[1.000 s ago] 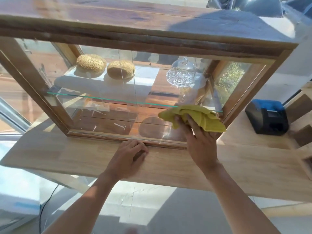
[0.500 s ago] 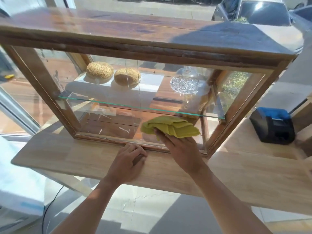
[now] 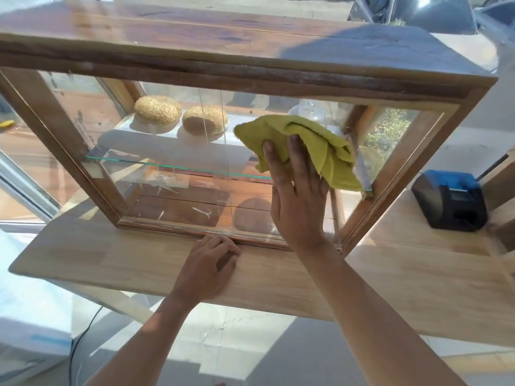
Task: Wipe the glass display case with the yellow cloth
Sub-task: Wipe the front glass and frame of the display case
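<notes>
1. Sunlit pale wooden counter (image 3: 390, 282) carries a wood-framed glass display case (image 3: 250, 65).
2. Right hand (image 3: 299, 196), fingers straight, presses a crumpled yellow cloth (image 3: 315, 143) flat against the front pane, right of centre.
3. Left hand (image 3: 207, 267), fingers loosely curled and holding nothing, rests on the counter touching the case's bottom rail.
4. Two seeded bread rolls (image 3: 178, 115) sit inside on the upper shelf.

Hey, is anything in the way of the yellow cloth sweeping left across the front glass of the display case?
Nothing visible blocks it. The right hand presses the yellow cloth flat on the front glass, which is bare to the left. The buns sit behind the pane, and the left hand rests below on the counter.
</notes>
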